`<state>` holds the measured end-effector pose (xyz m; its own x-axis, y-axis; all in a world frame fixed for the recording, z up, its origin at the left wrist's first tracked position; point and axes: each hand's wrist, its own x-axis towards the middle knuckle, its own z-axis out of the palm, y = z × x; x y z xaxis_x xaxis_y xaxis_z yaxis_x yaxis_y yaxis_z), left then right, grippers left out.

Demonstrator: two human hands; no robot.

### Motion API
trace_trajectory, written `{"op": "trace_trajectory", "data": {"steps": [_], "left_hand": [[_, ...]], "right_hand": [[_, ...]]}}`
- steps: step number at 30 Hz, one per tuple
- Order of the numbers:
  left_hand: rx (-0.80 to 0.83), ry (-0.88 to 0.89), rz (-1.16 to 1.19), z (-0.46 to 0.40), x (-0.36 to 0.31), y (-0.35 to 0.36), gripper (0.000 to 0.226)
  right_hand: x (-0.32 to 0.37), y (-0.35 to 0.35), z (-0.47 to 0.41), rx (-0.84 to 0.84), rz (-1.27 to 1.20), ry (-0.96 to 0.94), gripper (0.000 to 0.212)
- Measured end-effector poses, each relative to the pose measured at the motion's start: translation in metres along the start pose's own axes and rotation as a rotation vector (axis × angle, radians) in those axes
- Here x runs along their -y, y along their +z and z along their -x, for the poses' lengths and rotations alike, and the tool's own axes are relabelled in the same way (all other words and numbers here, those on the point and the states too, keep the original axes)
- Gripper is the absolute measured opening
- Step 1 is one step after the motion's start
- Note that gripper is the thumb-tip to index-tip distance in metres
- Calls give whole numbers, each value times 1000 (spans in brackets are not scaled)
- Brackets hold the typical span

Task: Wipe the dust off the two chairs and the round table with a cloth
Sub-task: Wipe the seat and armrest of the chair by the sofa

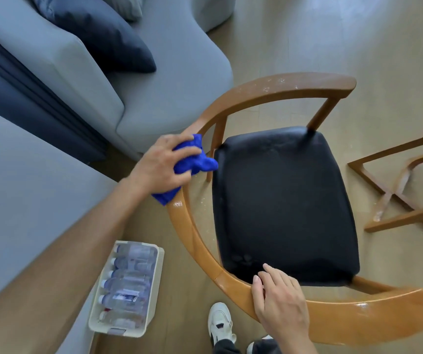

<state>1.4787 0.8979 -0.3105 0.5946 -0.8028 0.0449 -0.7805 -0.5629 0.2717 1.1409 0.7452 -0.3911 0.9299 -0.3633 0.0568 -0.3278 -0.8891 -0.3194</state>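
Wood floor, dust-speckled chair (230, 279), crumpled blue cloth (195, 159)

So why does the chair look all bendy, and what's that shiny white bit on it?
Head view: the wide-angle lens bends the chair's wooden rail and stretches the edges; the white patch near the right hand is glare off the varnish; the table base at right is smeared by motion blur.

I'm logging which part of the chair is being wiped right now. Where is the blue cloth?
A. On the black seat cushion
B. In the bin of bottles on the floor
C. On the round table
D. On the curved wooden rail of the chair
D: the left hand presses the blue cloth against the chair's curved wooden rail, beside the black seat cushion, not on it.
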Motion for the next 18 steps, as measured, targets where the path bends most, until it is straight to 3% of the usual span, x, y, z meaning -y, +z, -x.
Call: {"op": "trace_trajectory", "data": {"steps": [3, 7, 9, 12, 15, 18], "left_hand": [[56, -98, 29, -20, 1, -6, 55], [-120, -82, -82, 38, -36, 10, 47], [-130, -12, -123, 82, -70, 33, 45], [-37, 134, -223, 111, -100, 58, 38], [-56, 133, -219, 83, -76, 43, 38], [-75, 48, -71, 28, -26, 13, 42]], "right_hand": [[0, -1, -1, 17, 17, -7, 37], [-1, 1, -1, -30, 2, -11, 46], [-1, 5, -2, -77, -18, -7, 57], [-3, 9, -3, -156, -46, -13, 58], [-6, 12, -4, -188, -48, -32, 57], [-5, 11, -5, -198, -31, -44, 55]]}}
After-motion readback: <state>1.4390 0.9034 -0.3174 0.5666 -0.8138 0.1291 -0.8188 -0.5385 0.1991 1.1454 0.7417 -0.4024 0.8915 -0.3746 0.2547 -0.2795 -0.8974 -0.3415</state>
